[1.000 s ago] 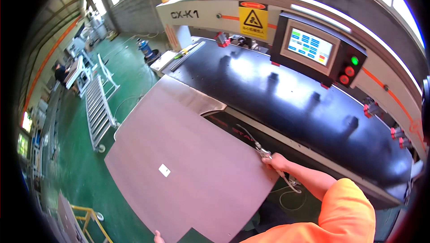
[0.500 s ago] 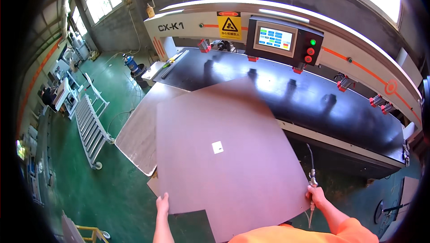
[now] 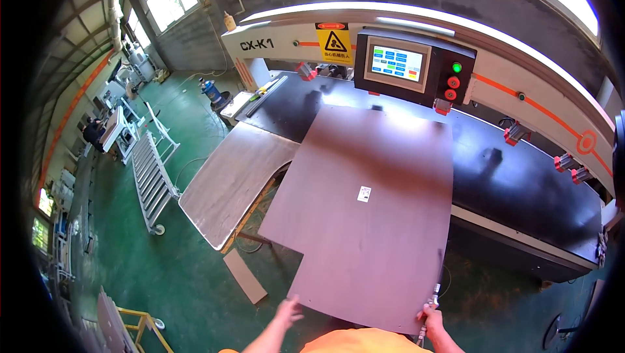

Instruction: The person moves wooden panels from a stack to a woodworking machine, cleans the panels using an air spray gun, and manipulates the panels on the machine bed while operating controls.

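Note:
A large brown-grey panel [image 3: 374,242] with a notched near-left corner rests its far part on the machine's black table [image 3: 485,171] and reaches back to my body. A small white label [image 3: 364,194] sits near its middle. My left hand [image 3: 284,312] is at the panel's near-left edge, fingers apart and the thumb side by the edge. At the near-right corner my right hand [image 3: 431,320] is closed round a slim metal air blow gun [image 3: 435,294], its fingers against the panel's edge. The hand partly hides the gun.
Over the table runs a white machine beam with a control screen [image 3: 395,63] and red-tipped clamps [image 3: 516,133]. A wooden side table [image 3: 228,180] adjoins at left. A roller stand [image 3: 153,180], a narrow board [image 3: 245,277] and a yellow-framed cart [image 3: 140,327] stand or lie on the green floor.
The panel has turned and slid right, farther over the black table. My left hand has moved right along its near side and loosened; my right hand has come inward with the blow gun.

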Tool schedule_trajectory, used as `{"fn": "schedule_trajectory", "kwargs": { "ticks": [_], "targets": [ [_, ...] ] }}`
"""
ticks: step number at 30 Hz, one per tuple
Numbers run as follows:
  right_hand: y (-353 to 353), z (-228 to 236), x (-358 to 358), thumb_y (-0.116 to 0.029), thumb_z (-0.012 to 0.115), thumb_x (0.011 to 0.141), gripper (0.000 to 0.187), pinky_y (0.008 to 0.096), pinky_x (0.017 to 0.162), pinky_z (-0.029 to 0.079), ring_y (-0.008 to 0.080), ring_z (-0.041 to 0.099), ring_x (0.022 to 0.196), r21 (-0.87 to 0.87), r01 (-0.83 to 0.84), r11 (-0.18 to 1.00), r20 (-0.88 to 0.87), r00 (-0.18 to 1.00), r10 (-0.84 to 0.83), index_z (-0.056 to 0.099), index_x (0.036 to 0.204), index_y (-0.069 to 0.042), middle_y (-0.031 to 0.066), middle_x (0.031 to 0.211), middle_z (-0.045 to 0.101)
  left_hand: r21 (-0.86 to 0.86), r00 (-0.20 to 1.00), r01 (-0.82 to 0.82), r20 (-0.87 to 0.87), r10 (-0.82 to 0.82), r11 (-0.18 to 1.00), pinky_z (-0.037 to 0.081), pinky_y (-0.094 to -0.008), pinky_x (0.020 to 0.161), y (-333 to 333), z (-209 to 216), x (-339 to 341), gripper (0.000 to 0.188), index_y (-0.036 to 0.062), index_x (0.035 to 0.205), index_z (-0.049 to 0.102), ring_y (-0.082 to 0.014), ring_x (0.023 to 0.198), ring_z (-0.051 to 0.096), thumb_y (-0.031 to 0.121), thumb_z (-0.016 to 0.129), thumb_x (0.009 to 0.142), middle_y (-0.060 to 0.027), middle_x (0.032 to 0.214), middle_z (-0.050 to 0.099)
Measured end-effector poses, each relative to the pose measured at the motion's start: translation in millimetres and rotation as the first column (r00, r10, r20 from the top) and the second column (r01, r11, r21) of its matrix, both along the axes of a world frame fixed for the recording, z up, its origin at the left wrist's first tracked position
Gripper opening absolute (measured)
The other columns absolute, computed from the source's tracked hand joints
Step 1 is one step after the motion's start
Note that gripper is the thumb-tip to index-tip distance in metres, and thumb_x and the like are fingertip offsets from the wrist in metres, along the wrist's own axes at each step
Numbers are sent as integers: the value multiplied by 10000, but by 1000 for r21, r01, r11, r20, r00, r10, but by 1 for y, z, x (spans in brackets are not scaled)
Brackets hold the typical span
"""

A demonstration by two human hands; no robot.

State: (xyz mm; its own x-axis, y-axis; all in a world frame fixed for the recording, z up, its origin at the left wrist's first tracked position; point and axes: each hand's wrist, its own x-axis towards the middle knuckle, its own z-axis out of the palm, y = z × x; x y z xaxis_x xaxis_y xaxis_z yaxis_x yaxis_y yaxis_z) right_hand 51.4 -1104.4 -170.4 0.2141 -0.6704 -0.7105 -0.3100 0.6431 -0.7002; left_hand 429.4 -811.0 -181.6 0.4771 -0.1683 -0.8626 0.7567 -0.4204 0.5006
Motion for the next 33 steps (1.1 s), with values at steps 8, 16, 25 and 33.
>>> {"fn": "schedule_trajectory", "kwargs": {
  "ticks": [8,16,25,33],
  "targets": [
    [-57,3,73,-301,506,923,359,278,513,396,146,514,525,97,-114,989,162,982,97,591,680,-50,43,603,578,-292,904,-424,-87,418,857,493,-561,796,-115,-20,-28,456,2,1233,437,-324,1032,573,269,596,898,-147,1165,550],
    [-128,-5,228,-303,514,924,372,279,567,397,144,510,563,-144,-19,989,161,986,42,575,649,-60,33,600,561,-276,877,-436,84,474,856,533,-463,692,-124,19,88,451,-20,1180,464,-280,905,621,249,647,869,-143,1084,587],
    [-126,-14,372,-328,462,950,469,308,628,395,170,500,597,-76,-7,997,70,997,13,562,590,-46,52,593,556,-266,904,-389,74,421,882,506,-453,773,-117,-27,234,483,-53,1192,465,-277,991,590,275,636,881,-164,1134,566],
    [-147,-13,436,-338,462,949,482,313,661,391,174,497,615,-110,-24,994,36,999,28,562,576,-50,52,602,553,-382,889,-433,-31,457,816,492,-446,844,-147,-9,276,482,-54,1223,442,-279,1029,573,228,635,882,-155,1195,532]
  ]
}}
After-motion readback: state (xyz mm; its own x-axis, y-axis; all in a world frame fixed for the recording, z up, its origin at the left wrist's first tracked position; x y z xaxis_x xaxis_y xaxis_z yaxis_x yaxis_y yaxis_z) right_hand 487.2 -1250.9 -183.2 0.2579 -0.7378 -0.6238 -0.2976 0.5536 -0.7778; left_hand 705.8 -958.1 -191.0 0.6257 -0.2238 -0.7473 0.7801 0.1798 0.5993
